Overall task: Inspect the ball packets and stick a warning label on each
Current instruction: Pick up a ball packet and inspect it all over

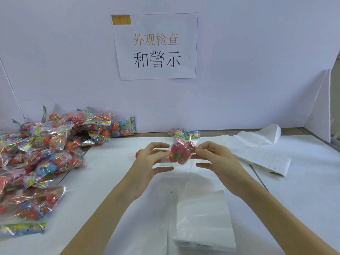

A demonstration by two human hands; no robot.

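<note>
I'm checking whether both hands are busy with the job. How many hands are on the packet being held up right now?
2. The left hand holds the raised ball packet at its left side; the right hand pinches its right edge. Nothing hides either hand.

I see both my hands up around one ball packet [181,153]. Its wrap is clear, shiny plastic that crinkles and catches the light. The balls inside look smooth and rubbery. The strip on top is glossy printed card or foil; I cannot tell which. Far off to the left of my hold, the pile of packets [42,148] has the same shiny wrap. Under my hold, the table cover [114,181] is flat, matt white paper.
</note>
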